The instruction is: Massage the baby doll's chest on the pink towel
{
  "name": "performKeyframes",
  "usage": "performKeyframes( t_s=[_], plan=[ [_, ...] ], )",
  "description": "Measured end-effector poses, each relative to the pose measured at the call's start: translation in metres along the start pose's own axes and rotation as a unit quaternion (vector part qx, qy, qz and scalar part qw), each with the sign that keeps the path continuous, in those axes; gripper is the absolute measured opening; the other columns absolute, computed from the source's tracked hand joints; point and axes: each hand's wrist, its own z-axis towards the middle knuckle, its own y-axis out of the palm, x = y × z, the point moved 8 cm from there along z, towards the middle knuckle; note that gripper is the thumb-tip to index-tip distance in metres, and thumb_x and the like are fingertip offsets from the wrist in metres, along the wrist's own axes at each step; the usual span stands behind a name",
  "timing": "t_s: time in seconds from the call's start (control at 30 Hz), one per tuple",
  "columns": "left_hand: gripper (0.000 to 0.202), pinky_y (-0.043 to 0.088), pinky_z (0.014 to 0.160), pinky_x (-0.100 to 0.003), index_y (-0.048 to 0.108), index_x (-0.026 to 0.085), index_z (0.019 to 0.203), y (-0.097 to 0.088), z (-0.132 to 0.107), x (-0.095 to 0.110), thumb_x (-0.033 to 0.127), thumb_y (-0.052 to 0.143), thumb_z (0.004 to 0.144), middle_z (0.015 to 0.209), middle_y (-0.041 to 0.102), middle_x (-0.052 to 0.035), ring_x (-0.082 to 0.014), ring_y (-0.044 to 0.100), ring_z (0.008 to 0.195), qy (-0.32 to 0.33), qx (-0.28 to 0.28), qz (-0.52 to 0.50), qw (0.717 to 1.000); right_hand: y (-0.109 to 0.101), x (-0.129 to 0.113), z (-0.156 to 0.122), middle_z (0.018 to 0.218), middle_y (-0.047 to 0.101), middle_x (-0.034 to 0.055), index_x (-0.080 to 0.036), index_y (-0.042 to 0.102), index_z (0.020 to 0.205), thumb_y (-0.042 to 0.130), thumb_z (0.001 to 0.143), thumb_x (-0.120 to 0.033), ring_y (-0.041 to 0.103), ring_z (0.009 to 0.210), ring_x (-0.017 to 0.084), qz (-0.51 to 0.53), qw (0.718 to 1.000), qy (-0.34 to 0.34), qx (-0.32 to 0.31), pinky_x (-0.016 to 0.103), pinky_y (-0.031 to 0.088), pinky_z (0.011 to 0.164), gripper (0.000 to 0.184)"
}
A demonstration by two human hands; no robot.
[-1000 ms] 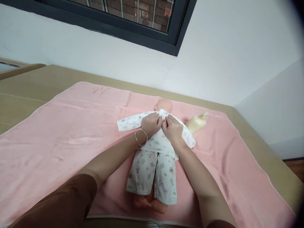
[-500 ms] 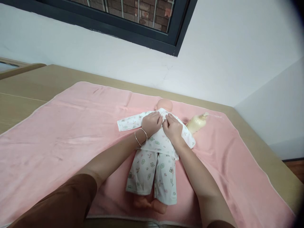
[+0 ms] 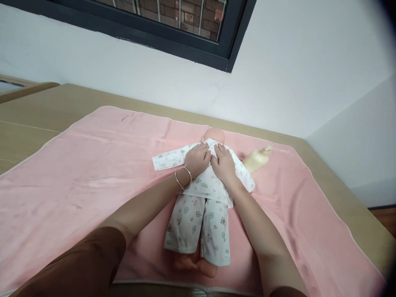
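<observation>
A baby doll (image 3: 214, 135) lies with its head toward the wall, dressed in a white long-sleeved top (image 3: 204, 185) and matching trousers (image 3: 185, 222) with small green and pink prints. My left hand (image 3: 197, 159), a silver bangle at its wrist, rests on the left side of the top's chest with its fingers laid out. On the right side of the chest lies my right hand (image 3: 225, 166), fingers flat and apart. The two thumbs nearly meet at the middle. One sleeve (image 3: 170, 160) stretches out to the left; the doll's feet (image 3: 207, 268) stick out below the trousers.
A cream-coloured bottle (image 3: 256, 160) lies beside the doll on the right. Everything rests on a pink blanket (image 3: 93, 173) spread over a wooden surface (image 3: 93, 97). Behind it stands a white wall (image 3: 272, 90) with a dark-framed window (image 3: 213, 53).
My right hand's fingers have uncurled from the top and now lie flat on it. My left hand's fingers have also loosened and straightened. The doll and bottle have stayed in place.
</observation>
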Motion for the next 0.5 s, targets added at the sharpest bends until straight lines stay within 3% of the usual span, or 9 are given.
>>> performKeyframes(
  t_s=[0.13,0.27,0.4,0.5],
  plan=[
    [0.031,0.051,0.104,-0.045,0.069,0.017,0.110,0.004,0.004,0.002,0.021,0.046,0.092,0.118,0.072,-0.0104,-0.0248,0.064,0.116,0.018,-0.036,-0.008,0.999,-0.011,-0.001,-0.007,0.132,0.066,0.0112,-0.016,0.070,0.118,0.042,0.095,-0.026,0.057,0.129,0.023,-0.014,0.997,0.011,0.076,0.037,0.042,0.110,0.038],
    [0.025,0.052,0.101,-0.044,0.070,0.018,0.096,0.001,0.004,0.002,0.021,0.046,0.092,0.106,0.074,-0.0099,-0.0242,0.067,0.109,0.016,-0.020,-0.018,1.000,-0.015,-0.002,-0.012,0.120,0.073,0.0097,-0.018,0.076,0.102,0.042,0.094,-0.024,0.065,0.117,0.022,-0.027,0.994,0.017,0.105,0.034,0.048,0.103,0.035],
    [0.026,0.055,0.094,-0.042,0.069,0.020,0.086,-0.006,0.001,0.001,0.020,0.044,0.092,0.092,0.075,-0.0089,-0.0235,0.069,0.101,0.005,0.025,-0.011,1.000,-0.014,-0.001,-0.012,0.121,0.072,0.0106,-0.017,0.076,0.101,0.043,0.094,-0.024,0.064,0.118,0.022,-0.026,0.994,0.022,0.102,0.033,0.047,0.103,0.034],
    [0.026,0.056,0.092,-0.041,0.069,0.020,0.087,-0.007,-0.001,0.001,0.019,0.044,0.091,0.092,0.075,-0.0080,-0.0227,0.069,0.100,0.004,0.040,-0.010,0.999,-0.014,-0.001,-0.011,0.125,0.070,0.0099,-0.017,0.074,0.108,0.044,0.093,-0.025,0.062,0.121,0.022,-0.023,0.994,0.027,0.100,0.034,0.046,0.106,0.035]
  ],
)
